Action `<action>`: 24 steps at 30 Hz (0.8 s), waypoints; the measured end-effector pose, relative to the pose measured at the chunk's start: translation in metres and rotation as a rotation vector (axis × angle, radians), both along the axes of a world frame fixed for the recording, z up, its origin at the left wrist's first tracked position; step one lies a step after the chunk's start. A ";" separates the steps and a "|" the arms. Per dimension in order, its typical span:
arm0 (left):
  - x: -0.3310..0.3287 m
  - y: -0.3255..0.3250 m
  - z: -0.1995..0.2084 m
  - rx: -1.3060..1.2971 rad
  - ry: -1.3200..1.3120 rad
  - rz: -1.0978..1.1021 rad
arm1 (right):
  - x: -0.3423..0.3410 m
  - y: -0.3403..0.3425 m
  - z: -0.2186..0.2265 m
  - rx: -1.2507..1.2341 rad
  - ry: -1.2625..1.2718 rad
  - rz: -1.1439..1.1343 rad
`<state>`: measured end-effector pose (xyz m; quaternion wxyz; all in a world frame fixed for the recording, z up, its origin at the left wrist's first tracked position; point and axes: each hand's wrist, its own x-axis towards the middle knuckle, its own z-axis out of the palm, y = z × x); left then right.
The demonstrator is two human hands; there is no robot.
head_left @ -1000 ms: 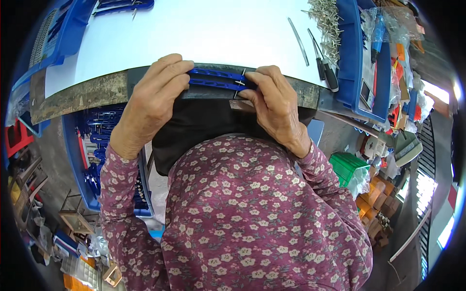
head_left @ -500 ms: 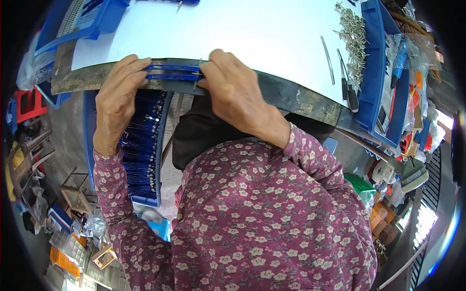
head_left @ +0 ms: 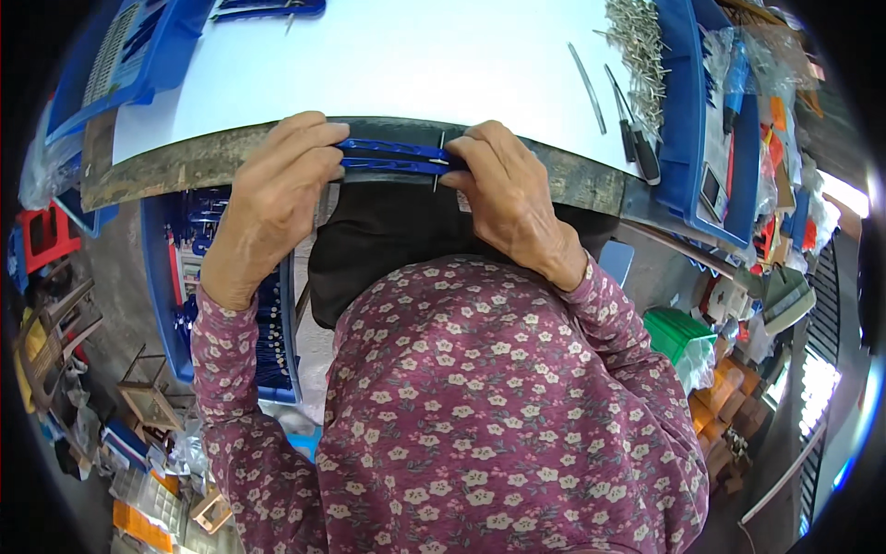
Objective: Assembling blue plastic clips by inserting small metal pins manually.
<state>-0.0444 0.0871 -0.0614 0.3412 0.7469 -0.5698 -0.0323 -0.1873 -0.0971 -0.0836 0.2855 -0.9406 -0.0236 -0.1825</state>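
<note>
Left hand (head_left: 281,180): grip pinched around the left end of the long, narrow blue two-strip piece (head_left: 392,148).
Right hand (head_left: 512,194): grip closed about its right end, beside the thin silver metal pin (head_left: 436,183).
Blue piece: level at the white-topped table's (head_left: 185,171) front edge.
Since half a second ago: piece and both hands sit farther right along that edge.

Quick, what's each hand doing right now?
Left hand: closed, holding the left end of a blue two-armed part.
Right hand: closed, holding that part's right end.
</note>
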 end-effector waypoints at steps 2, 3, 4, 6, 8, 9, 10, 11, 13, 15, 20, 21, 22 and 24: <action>0.000 -0.006 -0.002 -0.012 0.054 -0.002 | -0.005 -0.004 -0.001 0.006 -0.008 -0.022; 0.000 -0.007 -0.003 -0.010 0.055 -0.007 | -0.006 -0.004 -0.001 0.007 -0.006 -0.027; 0.000 -0.007 -0.005 -0.032 0.142 0.020 | -0.005 -0.005 -0.001 0.003 -0.010 -0.029; 0.000 -0.006 -0.005 -0.048 0.225 0.050 | -0.004 -0.005 -0.001 0.004 -0.018 -0.028; -0.001 -0.006 -0.005 -0.066 0.494 0.108 | -0.005 -0.004 -0.001 0.008 -0.033 -0.043; 0.000 -0.005 -0.008 -0.063 0.491 0.111 | -0.004 -0.003 -0.001 0.012 -0.036 -0.041; 0.002 -0.003 -0.013 -0.105 0.497 0.098 | -0.004 -0.003 -0.001 -0.001 -0.031 -0.040; 0.002 -0.002 -0.015 -0.148 0.504 0.083 | -0.004 -0.002 0.000 -0.015 -0.025 -0.040; -0.002 0.001 -0.012 -0.181 0.692 0.171 | -0.003 -0.001 0.000 -0.010 -0.018 -0.038; -0.001 0.002 -0.012 -0.216 0.881 0.257 | -0.002 0.000 -0.001 -0.006 -0.011 -0.038; 0.002 0.003 -0.003 -0.079 0.317 0.145 | 0.009 0.007 -0.003 -0.030 -0.048 -0.007; 0.002 0.003 -0.002 -0.077 0.313 0.150 | 0.011 0.009 -0.003 -0.028 -0.051 -0.003; 0.002 0.004 -0.002 -0.057 0.188 0.140 | 0.013 0.011 -0.004 -0.028 -0.049 -0.002; 0.003 0.005 0.000 -0.035 0.059 0.135 | 0.016 0.013 -0.003 -0.026 -0.050 0.004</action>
